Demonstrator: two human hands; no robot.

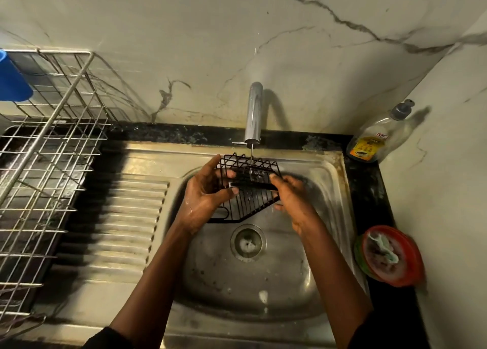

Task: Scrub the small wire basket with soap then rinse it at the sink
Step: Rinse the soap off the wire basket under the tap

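A small black wire basket (246,185) is held over the steel sink (326,180), right under the chrome tap (253,111). A thin stream of water runs from the tap onto the basket's far part. My left hand (204,194) grips the basket's left side, thumb on top. My right hand (291,194) holds its right edge, with fingers wrapped around the wire. Both hands look wet.
A soap pump bottle (374,138) stands at the back right corner. A red dish (392,256) with a scrub pad sits on the right counter. A large wire dish rack (44,180) and a blue cup (13,77) occupy the left. The drain (247,243) lies below the basket.
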